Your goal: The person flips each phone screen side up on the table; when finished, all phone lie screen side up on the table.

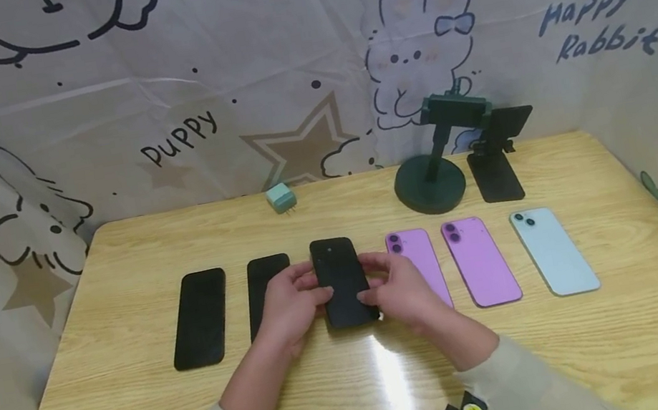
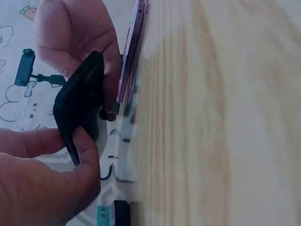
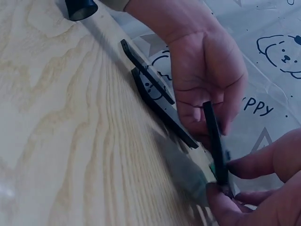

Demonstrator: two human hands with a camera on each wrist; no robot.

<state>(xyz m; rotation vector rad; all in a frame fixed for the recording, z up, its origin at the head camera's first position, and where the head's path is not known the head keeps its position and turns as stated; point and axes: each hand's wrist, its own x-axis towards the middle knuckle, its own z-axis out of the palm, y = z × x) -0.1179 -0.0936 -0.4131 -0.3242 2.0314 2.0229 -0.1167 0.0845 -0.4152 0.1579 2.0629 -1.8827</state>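
Note:
Both hands hold a black smartphone (image 1: 342,279) a little above the wooden table, screen side unclear. My left hand (image 1: 295,303) pinches its left edge, thumb over the near face and fingers beneath. On the opposite edge my right hand (image 1: 400,287) grips it the same way. The left wrist view has the black phone (image 2: 77,96) tilted between the two hands. A black phone (image 1: 264,285) lies partly hidden behind the left hand, with another black phone (image 1: 200,319) farther left. Beside the right hand is a pink phone (image 1: 421,258), partly covered by it.
Right of these lie a second pink phone (image 1: 482,263) and a pale blue phone (image 1: 555,250). Along the back stand a teal charger plug (image 1: 281,198), a dark green phone stand (image 1: 430,184) and a black stand (image 1: 496,177). A printed cloth (image 1: 291,59) hangs behind the table.

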